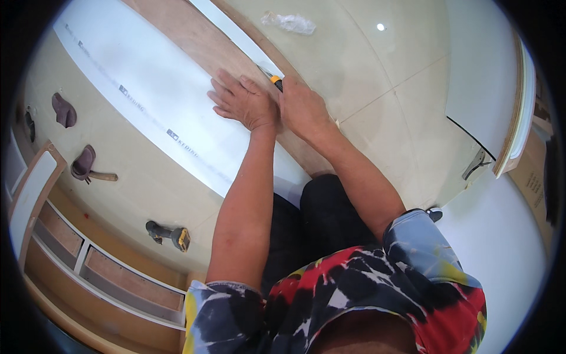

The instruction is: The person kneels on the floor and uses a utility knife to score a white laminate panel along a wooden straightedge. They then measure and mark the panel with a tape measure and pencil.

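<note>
My left hand (242, 101) lies flat, fingers spread, on a long white laminate panel (147, 88) that rests on the tiled floor. My right hand (302, 107) is closed around a yellow and black utility knife (275, 81), whose blade end meets the panel's edge where a thin white strip (236, 32) runs along a bare plywood board (194, 41). The two hands touch each other. My knees, in dark trousers (312, 218), are just below the board.
A cordless drill (170, 234) lies on the floor at lower left. A hammer (88, 168) and a dark shoe (63, 110) lie farther left. A wooden cabinet frame (88, 265) runs along the left. Crumpled plastic (290, 23) lies at top; locking pliers (475, 164) at right.
</note>
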The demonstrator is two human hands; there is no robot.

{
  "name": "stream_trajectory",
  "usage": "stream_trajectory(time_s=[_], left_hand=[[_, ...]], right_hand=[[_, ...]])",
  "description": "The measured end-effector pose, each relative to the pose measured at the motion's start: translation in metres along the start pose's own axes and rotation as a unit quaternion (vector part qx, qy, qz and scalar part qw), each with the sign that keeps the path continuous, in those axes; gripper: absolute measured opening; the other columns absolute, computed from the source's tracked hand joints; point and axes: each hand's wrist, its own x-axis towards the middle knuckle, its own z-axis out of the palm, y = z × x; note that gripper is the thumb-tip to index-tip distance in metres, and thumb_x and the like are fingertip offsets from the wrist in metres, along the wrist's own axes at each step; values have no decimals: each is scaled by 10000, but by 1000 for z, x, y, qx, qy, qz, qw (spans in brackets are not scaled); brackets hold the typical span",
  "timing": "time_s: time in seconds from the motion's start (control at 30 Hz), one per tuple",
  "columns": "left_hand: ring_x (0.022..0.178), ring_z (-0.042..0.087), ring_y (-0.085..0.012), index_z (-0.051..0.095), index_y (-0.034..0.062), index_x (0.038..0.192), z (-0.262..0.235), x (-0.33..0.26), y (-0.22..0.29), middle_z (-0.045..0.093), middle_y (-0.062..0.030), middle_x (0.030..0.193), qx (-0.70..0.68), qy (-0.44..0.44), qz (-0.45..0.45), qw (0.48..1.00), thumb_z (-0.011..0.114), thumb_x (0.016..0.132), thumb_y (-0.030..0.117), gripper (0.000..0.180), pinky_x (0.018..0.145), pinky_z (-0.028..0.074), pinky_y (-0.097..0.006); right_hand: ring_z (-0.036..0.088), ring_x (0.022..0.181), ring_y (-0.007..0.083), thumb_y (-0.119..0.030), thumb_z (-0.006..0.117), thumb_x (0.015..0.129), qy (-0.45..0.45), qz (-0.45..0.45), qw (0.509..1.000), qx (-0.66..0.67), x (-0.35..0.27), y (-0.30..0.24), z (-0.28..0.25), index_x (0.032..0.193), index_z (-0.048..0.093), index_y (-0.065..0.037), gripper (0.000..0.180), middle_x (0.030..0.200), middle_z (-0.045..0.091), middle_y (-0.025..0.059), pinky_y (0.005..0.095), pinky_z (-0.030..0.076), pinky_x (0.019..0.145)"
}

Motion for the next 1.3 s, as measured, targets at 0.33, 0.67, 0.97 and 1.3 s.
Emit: stream_trajectory(time_s=[0.33, 0.67, 0.97, 1.3], left_hand=[[1460, 165, -471, 279, 132, 1550, -4, -3, 1, 270, -215, 1577, 0, -10, -2, 1000, 329, 1028, 409, 592, 1154, 111, -624], [1456, 139, -489, 254, 98, 1556, -8, -3, 4, 256, -216, 1582, 14, -44, -15, 999, 303, 1045, 373, 582, 1156, 84, -635], [1458, 129, -494, 251, 83, 1557, -11, -2, 7, 250, -204, 1590, 11, -39, -4, 999, 289, 1047, 367, 585, 1154, 91, -636], [1448, 190, -484, 269, 89, 1548, -4, -4, 4, 281, -217, 1571, 1, -5, 10, 1000, 321, 1043, 378, 583, 1145, 128, -636]], right_hand=[[665, 813, 434, -148, 506, 953, -32, 7, 999, -13, 1, -4, -3, 975, 507, 40, 189, 866, 669, 264, 521, 525, 728], [672, 846, 429, -111, 496, 929, -64, 8, 998, -12, -1, -1, -5, 1000, 516, 42, 170, 882, 675, 267, 519, 526, 735], [661, 874, 443, -137, 491, 936, -83, 14, 996, 0, -11, 10, -12, 996, 520, 50, 199, 923, 670, 276, 531, 517, 746], [658, 901, 451, -146, 520, 933, -213, 142, 965, -57, -130, 67, -33, 1003, 582, 49, 216, 968, 661, 291, 533, 513, 803]])
